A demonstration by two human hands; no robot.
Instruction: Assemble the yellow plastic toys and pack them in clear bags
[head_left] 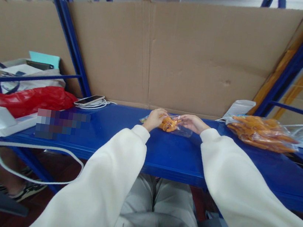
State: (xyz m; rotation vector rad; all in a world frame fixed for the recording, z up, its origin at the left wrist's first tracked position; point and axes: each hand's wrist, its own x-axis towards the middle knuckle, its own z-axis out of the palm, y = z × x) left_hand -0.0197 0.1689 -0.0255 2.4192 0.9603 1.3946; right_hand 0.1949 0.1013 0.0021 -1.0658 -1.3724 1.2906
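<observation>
You seem to be working the orange item (169, 124) and its clear bag (184, 132) by hand, at twelve o'clock on the blue shelf (173, 157). Your left hand (155, 118) curls narrow at the item's nine o'clock; your right hand (194, 123) brings its fingers close at three. I cannot tell whether either grips. The next move probably calls for light fingertip control of thin plastic.

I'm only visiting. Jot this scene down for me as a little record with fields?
Surface: blue shelf
Left hand: touching the left part of a small clear bag with orange contents
Right hand: at the bag's right part; exact grip unclear
Shelf right: larger clear bag, orange pieces inside
Shelf left: phone, red plastic bundle
Behind: cardboard
</observation>
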